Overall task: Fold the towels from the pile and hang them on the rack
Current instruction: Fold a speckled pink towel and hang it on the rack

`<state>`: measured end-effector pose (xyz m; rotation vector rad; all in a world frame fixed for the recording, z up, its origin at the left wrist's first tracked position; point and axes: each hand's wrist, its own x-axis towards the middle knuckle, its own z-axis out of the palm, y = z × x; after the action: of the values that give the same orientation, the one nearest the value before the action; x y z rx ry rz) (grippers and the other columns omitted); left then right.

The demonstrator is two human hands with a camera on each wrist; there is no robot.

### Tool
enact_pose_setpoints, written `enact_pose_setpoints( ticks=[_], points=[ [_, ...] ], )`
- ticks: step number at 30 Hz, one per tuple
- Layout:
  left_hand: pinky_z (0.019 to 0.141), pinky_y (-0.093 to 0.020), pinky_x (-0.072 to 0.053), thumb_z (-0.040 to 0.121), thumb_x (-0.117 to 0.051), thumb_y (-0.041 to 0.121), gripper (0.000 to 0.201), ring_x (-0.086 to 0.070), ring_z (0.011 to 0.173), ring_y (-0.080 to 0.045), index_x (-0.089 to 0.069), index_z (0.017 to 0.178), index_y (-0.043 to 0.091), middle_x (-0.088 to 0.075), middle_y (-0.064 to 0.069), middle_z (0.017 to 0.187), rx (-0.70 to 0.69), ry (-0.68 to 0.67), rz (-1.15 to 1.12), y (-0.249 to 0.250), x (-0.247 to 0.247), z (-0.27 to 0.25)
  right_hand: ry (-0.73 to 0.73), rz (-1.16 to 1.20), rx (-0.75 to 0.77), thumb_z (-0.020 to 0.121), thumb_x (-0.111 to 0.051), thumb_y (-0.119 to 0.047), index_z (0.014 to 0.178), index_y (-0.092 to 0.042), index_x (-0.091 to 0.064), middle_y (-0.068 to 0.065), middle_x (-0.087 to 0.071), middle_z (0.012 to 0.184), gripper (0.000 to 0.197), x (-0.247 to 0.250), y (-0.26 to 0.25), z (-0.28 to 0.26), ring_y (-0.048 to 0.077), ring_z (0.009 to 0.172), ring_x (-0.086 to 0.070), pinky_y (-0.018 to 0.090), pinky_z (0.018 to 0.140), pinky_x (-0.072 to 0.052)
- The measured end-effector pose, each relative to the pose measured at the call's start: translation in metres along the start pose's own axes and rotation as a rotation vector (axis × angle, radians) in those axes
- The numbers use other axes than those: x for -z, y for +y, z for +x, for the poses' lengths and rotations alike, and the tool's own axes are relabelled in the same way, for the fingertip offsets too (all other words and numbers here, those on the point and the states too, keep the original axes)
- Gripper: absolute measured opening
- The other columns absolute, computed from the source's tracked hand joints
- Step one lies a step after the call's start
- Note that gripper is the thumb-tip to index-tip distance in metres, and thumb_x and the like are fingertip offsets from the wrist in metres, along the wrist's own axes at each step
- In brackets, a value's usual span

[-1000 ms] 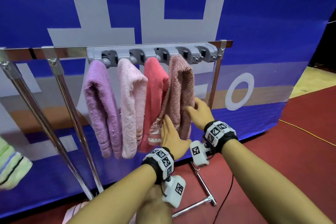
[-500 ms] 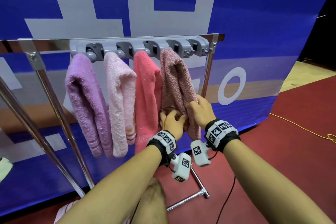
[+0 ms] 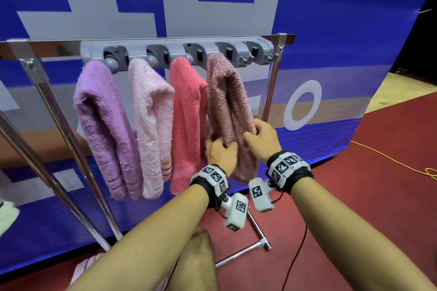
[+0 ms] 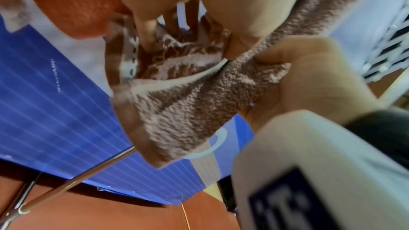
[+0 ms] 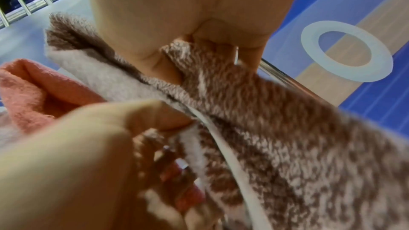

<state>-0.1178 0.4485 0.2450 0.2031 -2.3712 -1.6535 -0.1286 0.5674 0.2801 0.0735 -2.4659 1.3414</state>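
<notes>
Four towels hang from the grey hook rail [image 3: 175, 51] on the chrome rack [image 3: 268, 92]: purple towel [image 3: 104, 125] at 9 o'clock, pale pink towel [image 3: 151, 123], coral towel [image 3: 186, 120], and mottled brown towel [image 3: 227, 106] furthest toward 3 o'clock. The brown one is the item in hand.

Left hand [image 3: 221, 152]: fingers curled, gripping the bunched lower hem of the brown towel on its 9 o'clock side; the left wrist view shows the hem gathered in the grasp. Right hand [image 3: 261, 136]: fingers curled round the towel's 3 o'clock edge, thumb pinching the cloth, as the right wrist view confirms.

Assessment: the step appears to be straightening the hung towel. To do it well, draw both edges down evenly so the two hanging halves match in length, and smooth out the bunching at the hem. Pull gently; a hard tug may unseat it from the hook. Keep the left hand from dragging the adjacent coral towel, which it touches.
</notes>
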Motion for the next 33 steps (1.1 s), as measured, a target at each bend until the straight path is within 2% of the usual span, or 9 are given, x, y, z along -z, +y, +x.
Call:
enact_pose_setpoints(
  ticks=[2, 5, 10, 13, 15, 21, 27, 30, 33],
  points=[
    [0.089, -0.028, -0.045, 0.082, -0.056, 0.028, 0.029, -0.060, 0.099, -0.030, -0.070, 0.101, 0.010, -0.064, -0.014, 0.111, -0.072, -0.094, -0.046, 0.001, 0.005, -0.008, 0.058, -0.079, -0.003, 0.071, -0.057, -0.017, 0.068, -0.005, -0.046, 0.016, -0.049, 0.060, 0.017, -0.001, 0.006, 0.001, 0.021, 0.059, -0.039, 0.040, 0.056, -0.041],
    [0.067, -0.022, -0.035, 0.091, -0.060, 0.020, 0.016, -0.056, 0.081, -0.024, -0.065, 0.102, 0.008, -0.067, -0.008, 0.092, -0.018, -0.127, -0.062, -0.005, 0.012, -0.007, 0.187, -0.191, -0.028, 0.073, -0.060, -0.015, 0.063, -0.012, -0.032, 0.006, -0.039, 0.053, 0.029, 0.001, 0.012, 0.002, 0.030, 0.058, -0.037, 0.039, 0.052, -0.033],
    [0.077, -0.028, -0.042, 0.091, -0.060, 0.024, 0.029, -0.064, 0.098, -0.032, -0.055, 0.119, 0.021, -0.069, -0.007, 0.105, 0.023, -0.222, 0.054, -0.020, 0.013, -0.007, 0.064, -0.253, 0.014, 0.075, -0.062, -0.016, 0.072, -0.018, -0.035, 0.001, -0.048, 0.059, 0.027, -0.010, 0.013, -0.010, 0.032, 0.064, -0.046, 0.037, 0.054, -0.039],
    [0.080, -0.029, -0.042, 0.093, -0.054, 0.019, 0.026, -0.062, 0.103, -0.034, -0.058, 0.119, 0.020, -0.069, -0.010, 0.113, 0.002, -0.184, 0.071, -0.022, 0.018, -0.008, -0.079, -0.395, -0.027, 0.078, -0.064, -0.019, 0.099, -0.023, -0.047, 0.007, -0.066, 0.084, 0.027, -0.019, 0.017, -0.018, 0.037, 0.082, -0.058, 0.043, 0.068, -0.053],
    [0.085, -0.034, -0.047, 0.092, -0.053, 0.020, 0.024, -0.063, 0.101, -0.036, -0.059, 0.115, 0.022, -0.070, -0.013, 0.110, 0.001, -0.160, 0.088, -0.026, 0.023, -0.007, -0.039, -0.456, -0.117, 0.083, -0.064, -0.021, 0.108, -0.022, -0.051, 0.010, -0.064, 0.090, 0.028, -0.016, 0.022, -0.017, 0.038, 0.090, -0.060, 0.042, 0.071, -0.053],
    [0.092, -0.039, -0.047, 0.092, -0.054, 0.021, 0.023, -0.061, 0.105, -0.039, -0.058, 0.112, 0.011, -0.067, -0.020, 0.115, -0.041, -0.216, 0.184, -0.028, 0.030, -0.011, 0.059, -0.513, -0.182, 0.085, -0.066, -0.025, 0.094, -0.021, -0.045, 0.006, -0.053, 0.083, 0.023, -0.008, 0.020, -0.016, 0.038, 0.090, -0.060, 0.038, 0.068, -0.041],
    [0.088, -0.039, -0.046, 0.093, -0.051, 0.018, 0.017, -0.059, 0.102, -0.040, -0.056, 0.106, 0.009, -0.065, -0.022, 0.112, -0.093, -0.265, 0.256, -0.033, 0.034, -0.018, -0.181, -0.426, -0.196, 0.067, -0.072, -0.038, 0.089, -0.021, -0.060, 0.002, -0.067, 0.083, 0.030, -0.030, 0.020, -0.035, 0.030, 0.083, -0.065, 0.035, 0.074, -0.056],
    [0.084, -0.040, -0.048, 0.092, -0.050, 0.019, 0.009, -0.061, 0.097, -0.039, -0.054, 0.088, 0.012, -0.067, -0.021, 0.103, -0.091, -0.295, 0.271, -0.039, 0.042, -0.021, -0.195, -0.382, -0.194, 0.067, -0.076, -0.045, 0.092, -0.023, -0.063, -0.002, -0.070, 0.086, 0.035, -0.030, 0.026, -0.038, 0.023, 0.085, -0.064, 0.034, 0.078, -0.055],
    [0.073, -0.038, -0.046, 0.089, -0.054, 0.021, 0.025, -0.060, 0.085, -0.036, -0.039, 0.069, 0.017, -0.067, -0.016, 0.087, -0.059, -0.298, 0.265, -0.044, 0.049, -0.024, -0.268, -0.448, -0.192, 0.077, -0.076, -0.040, 0.088, -0.023, -0.057, -0.001, -0.066, 0.089, 0.028, -0.037, 0.027, -0.041, 0.024, 0.091, -0.062, 0.031, 0.077, -0.050]
  ],
)
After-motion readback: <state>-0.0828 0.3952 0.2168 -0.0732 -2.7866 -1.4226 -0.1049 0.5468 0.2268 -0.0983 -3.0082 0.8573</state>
